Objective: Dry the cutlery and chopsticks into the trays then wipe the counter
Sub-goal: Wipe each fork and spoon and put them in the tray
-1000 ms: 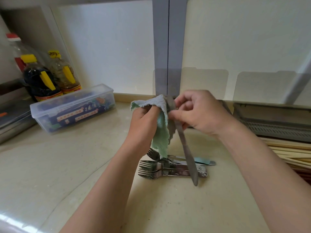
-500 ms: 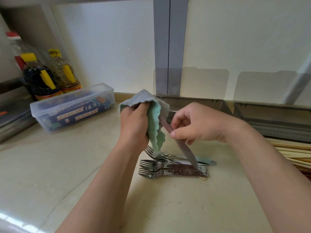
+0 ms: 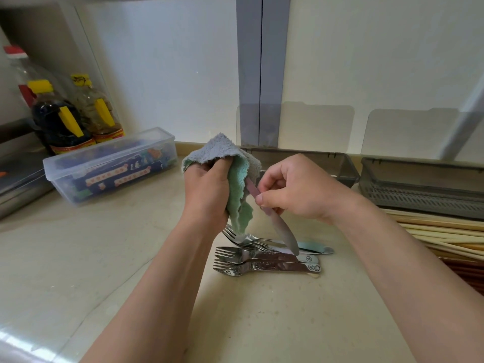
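Observation:
My left hand (image 3: 207,192) grips a grey and green cloth (image 3: 239,176) bunched above the counter. My right hand (image 3: 298,189) pinches a knife (image 3: 282,229) with a pink handle, its upper end tucked into the cloth and its blade slanting down to the right. Below lies a pile of forks (image 3: 251,258) with other cutlery on the beige counter (image 3: 262,323). Two grey trays stand at the back: one (image 3: 340,166) behind my right hand, another (image 3: 424,189) at the right. Pale chopsticks (image 3: 445,237) lie stacked in front of the right tray.
A clear plastic box (image 3: 110,166) with colourful contents sits at the back left. Behind it stand sauce bottles (image 3: 60,121) with yellow caps. A metal container (image 3: 18,184) is at the far left edge. A white wall closes the back.
My left hand with the cloth has moved left and turned. My right hand has dropped lower, and the knife has tilted from near upright to a slant with the blade down right.

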`<state>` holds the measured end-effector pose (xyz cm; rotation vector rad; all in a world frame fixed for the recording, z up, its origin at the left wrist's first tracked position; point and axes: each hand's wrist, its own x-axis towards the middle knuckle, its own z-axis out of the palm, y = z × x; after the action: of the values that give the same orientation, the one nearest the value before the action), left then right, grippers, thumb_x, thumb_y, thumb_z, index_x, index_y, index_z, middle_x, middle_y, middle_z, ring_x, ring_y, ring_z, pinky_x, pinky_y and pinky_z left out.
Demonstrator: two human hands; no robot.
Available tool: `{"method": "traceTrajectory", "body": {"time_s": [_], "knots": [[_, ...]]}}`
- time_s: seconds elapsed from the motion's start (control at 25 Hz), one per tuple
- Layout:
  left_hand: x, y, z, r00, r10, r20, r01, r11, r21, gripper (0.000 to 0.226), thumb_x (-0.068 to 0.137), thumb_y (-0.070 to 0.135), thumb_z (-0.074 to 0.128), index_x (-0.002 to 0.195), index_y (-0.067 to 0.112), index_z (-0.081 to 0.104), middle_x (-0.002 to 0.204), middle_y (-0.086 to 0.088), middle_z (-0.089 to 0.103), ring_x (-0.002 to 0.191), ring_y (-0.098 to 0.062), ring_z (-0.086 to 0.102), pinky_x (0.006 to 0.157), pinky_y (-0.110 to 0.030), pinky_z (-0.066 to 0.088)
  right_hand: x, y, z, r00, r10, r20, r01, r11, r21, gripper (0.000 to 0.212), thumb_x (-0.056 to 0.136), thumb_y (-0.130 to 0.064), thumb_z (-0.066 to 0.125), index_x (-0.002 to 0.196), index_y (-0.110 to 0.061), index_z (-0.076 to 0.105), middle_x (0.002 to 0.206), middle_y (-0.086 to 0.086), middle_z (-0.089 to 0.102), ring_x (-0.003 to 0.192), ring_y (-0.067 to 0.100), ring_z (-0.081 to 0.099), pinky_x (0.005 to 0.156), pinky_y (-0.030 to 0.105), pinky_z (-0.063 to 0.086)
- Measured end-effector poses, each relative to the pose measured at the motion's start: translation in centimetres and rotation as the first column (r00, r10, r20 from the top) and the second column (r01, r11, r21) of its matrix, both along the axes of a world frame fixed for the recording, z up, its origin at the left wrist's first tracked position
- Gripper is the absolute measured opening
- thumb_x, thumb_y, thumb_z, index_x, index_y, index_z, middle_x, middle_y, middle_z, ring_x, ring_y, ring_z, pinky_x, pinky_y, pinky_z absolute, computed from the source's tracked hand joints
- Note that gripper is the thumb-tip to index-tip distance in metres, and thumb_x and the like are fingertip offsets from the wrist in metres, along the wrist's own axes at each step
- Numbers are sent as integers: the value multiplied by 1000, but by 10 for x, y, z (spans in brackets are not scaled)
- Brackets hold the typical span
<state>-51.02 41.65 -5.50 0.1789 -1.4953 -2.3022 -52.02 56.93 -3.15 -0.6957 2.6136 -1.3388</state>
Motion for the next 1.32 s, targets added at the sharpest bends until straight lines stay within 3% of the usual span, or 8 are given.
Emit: {"method": "traceTrajectory", "body": {"time_s": [0.24,0.4,0.56,0.72,0.88,1.04,1.2,1.32], "knots": [[-3,-2,-2,999,35,-23,-35,999,-14,16,98,3,55,86,5,65,75,-12,66,65,-24,64,59,-32,53,1,-8,-6,998,-54,-36,52,998,-47,13,82,-5,78,71,-6,72,67,14,72,59,20,64,74,52,60],[-3,-3,-1,997,72,-11,-73,996,-55,24,96,4,59,73,7,63,66,-11,59,56,-23,56,54,-30,46,4,-14,-13,997,-57,-54,52,994,-91,14,83,-1,73,70,2,69,61,12,71,60,30,68,72,54,59],[0,-1,-1,999,48,-14,-50,991,-123,24,95,6,62,71,6,65,70,-19,61,66,-30,61,63,-45,52,3,-23,-19,999,-52,-14,49,985,-164,7,83,7,67,79,3,71,71,19,73,71,39,73,71,57,60],[6,8,-5,999,-49,-8,45,967,-252,20,89,15,64,74,2,68,82,-32,67,72,-35,66,69,-67,54,0,-20,-13,998,-57,-9,54,976,-210,16,84,13,59,85,5,73,77,19,75,66,26,74,65,40,63],[8,7,-5,998,-66,24,70,936,-345,20,90,13,64,72,5,68,67,-19,63,63,-25,58,59,-46,50,-4,-2,4,999,-31,30,33,997,-70,14,87,7,63,85,0,74,76,15,75,70,26,73,68,35,63],[20,10,1,953,-299,60,286,811,-510,26,96,7,61,71,12,67,58,4,65,50,-10,57,51,-22,44,-16,19,16,980,-141,138,184,907,-379,16,95,-9,64,83,-4,73,72,12,69,64,24,64,61,34,56],[23,15,-2,913,-395,99,375,720,-584,28,96,7,61,73,19,69,63,10,68,57,-5,61,55,-18,47,-17,19,9,983,-136,122,173,904,-390,16,93,-11,69,79,-7,76,75,16,71,67,27,66,63,38,57],[20,11,-4,912,-388,135,377,663,-647,26,95,7,63,72,19,66,63,10,65,58,-6,61,57,-21,48,-21,29,13,971,-201,130,237,881,-410,16,93,-12,69,78,-7,75,67,10,71,59,20,65,51,28,54]]}}
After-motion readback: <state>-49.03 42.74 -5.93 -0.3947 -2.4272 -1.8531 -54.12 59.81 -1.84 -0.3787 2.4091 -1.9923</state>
